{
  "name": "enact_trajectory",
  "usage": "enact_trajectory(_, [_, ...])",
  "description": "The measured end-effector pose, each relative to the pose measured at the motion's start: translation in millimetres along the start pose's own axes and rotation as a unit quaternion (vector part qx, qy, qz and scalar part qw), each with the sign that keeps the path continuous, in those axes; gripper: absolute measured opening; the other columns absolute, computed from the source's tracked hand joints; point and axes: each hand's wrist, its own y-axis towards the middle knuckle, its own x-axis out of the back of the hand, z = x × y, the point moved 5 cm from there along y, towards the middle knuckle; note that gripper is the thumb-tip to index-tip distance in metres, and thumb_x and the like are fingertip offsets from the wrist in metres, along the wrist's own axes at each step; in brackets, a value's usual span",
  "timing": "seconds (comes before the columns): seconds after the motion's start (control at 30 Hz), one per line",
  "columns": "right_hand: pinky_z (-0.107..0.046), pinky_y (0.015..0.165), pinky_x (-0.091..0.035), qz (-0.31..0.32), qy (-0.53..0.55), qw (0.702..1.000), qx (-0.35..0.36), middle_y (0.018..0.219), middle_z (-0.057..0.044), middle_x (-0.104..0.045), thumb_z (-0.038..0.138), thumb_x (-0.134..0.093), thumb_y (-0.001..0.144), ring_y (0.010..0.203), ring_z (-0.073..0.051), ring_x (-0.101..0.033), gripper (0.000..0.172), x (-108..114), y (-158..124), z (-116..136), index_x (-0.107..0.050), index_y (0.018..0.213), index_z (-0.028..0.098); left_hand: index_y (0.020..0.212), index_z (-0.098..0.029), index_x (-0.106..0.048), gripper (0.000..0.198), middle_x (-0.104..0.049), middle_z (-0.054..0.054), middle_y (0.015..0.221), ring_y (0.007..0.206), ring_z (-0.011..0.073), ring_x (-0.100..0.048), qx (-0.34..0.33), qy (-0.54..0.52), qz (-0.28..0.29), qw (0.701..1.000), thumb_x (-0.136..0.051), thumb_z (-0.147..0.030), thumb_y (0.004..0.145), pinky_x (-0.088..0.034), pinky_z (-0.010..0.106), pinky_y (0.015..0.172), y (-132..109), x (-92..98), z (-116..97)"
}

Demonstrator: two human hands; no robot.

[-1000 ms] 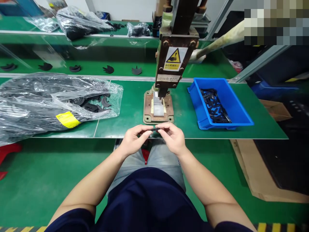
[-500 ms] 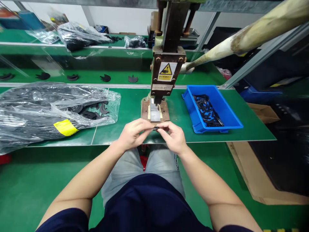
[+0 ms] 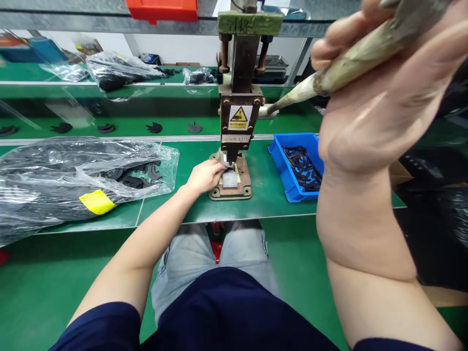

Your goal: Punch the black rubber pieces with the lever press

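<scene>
My left hand (image 3: 207,176) reaches to the base of a hand-operated press (image 3: 237,117), its fingertips pinched at the metal fixture (image 3: 230,180) just below the ram (image 3: 231,155). A small black part seems to be between those fingertips, mostly hidden by them. Large and close to the camera, my right hand (image 3: 380,112) is wrapped round the press's long lever (image 3: 343,70), which slants up to the right and has worn, pale wrapping. A yellow warning label (image 3: 239,117) is on the front of the press.
A clear plastic bag of black curved pieces (image 3: 73,180) lies on the left of the green table. To the right stands a blue bin (image 3: 292,187) of small black parts, partly behind my right arm. Several black pieces (image 3: 154,127) sit in a row behind the bag.
Both hands held a small dark part in front of the press. My left hand has moved forward under the ram; my right hand has let go and risen onto the lever. The view has tilted up.
</scene>
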Motion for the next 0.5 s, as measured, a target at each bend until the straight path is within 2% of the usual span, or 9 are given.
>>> enact_trajectory(0.07, [-0.027,0.089,-0.058,0.02,-0.012,0.999,-0.025,0.1,0.005,-0.064,0.075,-0.022,0.099,0.094,-0.006,-0.076,0.071,-5,3,5,-0.068,0.117,0.024,0.121,-0.028,-0.081,0.029,-0.078,0.008,0.124,0.118,0.0264,-0.072,-0.008,0.011,0.018,1.0,-0.057,-0.025,0.104,-0.056,0.037,0.1,2,0.4,-5])
enact_trajectory(0.17, [-0.025,0.083,-0.059,0.03,-0.027,0.999,-0.033,0.087,0.005,-0.054,0.061,-0.046,0.105,0.08,-0.005,-0.068,0.042,-3,-5,3,-0.066,0.113,0.025,0.121,-0.028,-0.081,0.031,-0.077,0.008,0.128,0.12,0.0266,-0.071,-0.012,0.009,0.028,1.0,-0.058,-0.022,0.103,-0.057,0.037,0.099,5,2.2,-6])
enact_trajectory(0.23, [-0.028,0.08,-0.061,0.029,-0.034,0.998,-0.035,0.081,0.004,-0.051,0.052,-0.058,0.104,0.073,-0.009,-0.063,0.028,1,-18,0,-0.063,0.102,0.025,0.122,-0.027,-0.081,0.031,-0.077,0.008,0.129,0.121,0.0259,-0.071,-0.018,0.003,0.028,0.999,-0.058,-0.021,0.102,-0.057,0.036,0.101,5,2.2,-5])
enact_trajectory(0.33, [-0.035,0.076,-0.061,0.007,-0.01,1.0,-0.018,0.072,0.003,-0.05,0.047,-0.064,0.1,0.067,-0.013,-0.057,0.03,7,-50,-2,-0.053,0.079,0.028,0.123,-0.026,-0.08,0.032,-0.077,0.007,0.129,0.121,0.0244,-0.072,-0.029,-0.01,0.021,0.999,-0.055,-0.021,0.104,-0.057,0.035,0.102,5,0.2,-2])
enact_trajectory(0.4, [-0.04,0.078,-0.062,0.003,-0.012,1.0,-0.008,0.068,0.003,-0.051,0.041,-0.066,0.094,0.066,-0.015,-0.057,0.034,10,-77,-5,-0.047,0.07,0.027,0.123,-0.025,-0.08,0.032,-0.077,0.008,0.128,0.12,0.0241,-0.072,-0.033,-0.019,0.011,0.999,-0.053,-0.023,0.106,-0.057,0.036,0.103,4,-1.4,-1])
enact_trajectory(0.5, [-0.053,0.097,-0.062,0.036,-0.051,0.998,-0.008,0.065,0.003,-0.056,0.034,-0.065,0.09,0.073,-0.019,-0.064,0.028,15,-116,-12,-0.05,0.066,0.029,0.121,-0.022,-0.08,0.031,-0.078,0.009,0.126,0.119,0.0245,-0.073,-0.026,-0.028,0.002,0.999,-0.052,-0.026,0.107,-0.057,0.036,0.103,1,-3.0,-1])
